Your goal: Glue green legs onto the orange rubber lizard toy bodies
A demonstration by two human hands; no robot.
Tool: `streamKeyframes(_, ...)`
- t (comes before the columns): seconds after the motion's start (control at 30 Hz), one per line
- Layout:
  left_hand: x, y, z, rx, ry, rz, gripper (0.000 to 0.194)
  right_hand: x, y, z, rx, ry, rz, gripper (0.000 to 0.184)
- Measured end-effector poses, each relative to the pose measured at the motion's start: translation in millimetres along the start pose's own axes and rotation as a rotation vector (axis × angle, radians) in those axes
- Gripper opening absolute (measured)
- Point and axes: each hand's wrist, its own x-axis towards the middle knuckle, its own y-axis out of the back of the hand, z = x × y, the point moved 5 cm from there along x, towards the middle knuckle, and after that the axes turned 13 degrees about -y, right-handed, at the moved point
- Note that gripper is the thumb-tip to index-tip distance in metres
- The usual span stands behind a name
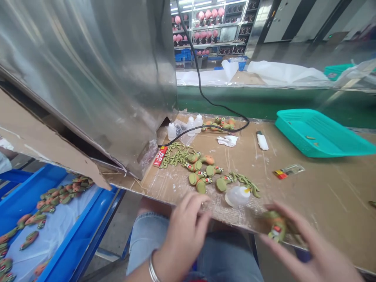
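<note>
My left hand [183, 231] hovers at the near edge of the cardboard-covered bench [323, 192], fingers spread and holding nothing. My right hand [302, 243] is blurred, its fingers spread around a small green toy figure [276, 228] at the bench edge; whether it grips the figure is unclear. Just beyond the hands lie a small white glue bottle [237, 195] on its side and a cluster of green and orange toy figures [202, 172]. A pile of small green parts [176, 154] lies further back.
A large steel machine housing [96, 66] looms at the left. A blue bin [44, 223] with more figures sits low on the left. A teal tray [320, 133] stands at the right. A black cable [205, 100], small bottles [190, 125] and a red packet [160, 156] lie behind.
</note>
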Motion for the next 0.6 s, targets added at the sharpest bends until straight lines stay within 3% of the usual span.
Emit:
streamKeyframes(0.1,23,18.7,-5,0.043,-0.112,0.032,0.033,24,19,39,-0.277,-0.111,0.129,0.071)
streamKeyframes(0.2,40,23.4,-7,-0.018,-0.192,0.003,0.026,32,33,30,-0.292,-0.109,0.277,0.054)
streamKeyframes(0.27,47,22.5,-7,-0.078,-0.217,-0.017,0.021,31,24,8,-0.072,-0.122,0.226,0.042)
streamKeyframes(0.33,49,21.6,-7,-0.141,-0.218,-0.020,0.017,30,1,-17,0.200,-0.133,0.057,0.039)
streamKeyframes(0.47,41,23.7,-8,-0.279,-0.150,0.025,0.016,33,-39,-50,0.359,-0.116,-0.044,0.038)
streamKeyframes(0.6,20,28.9,-11,-0.448,0.005,0.155,0.025,31,-41,-56,0.498,-0.145,-0.100,0.029)
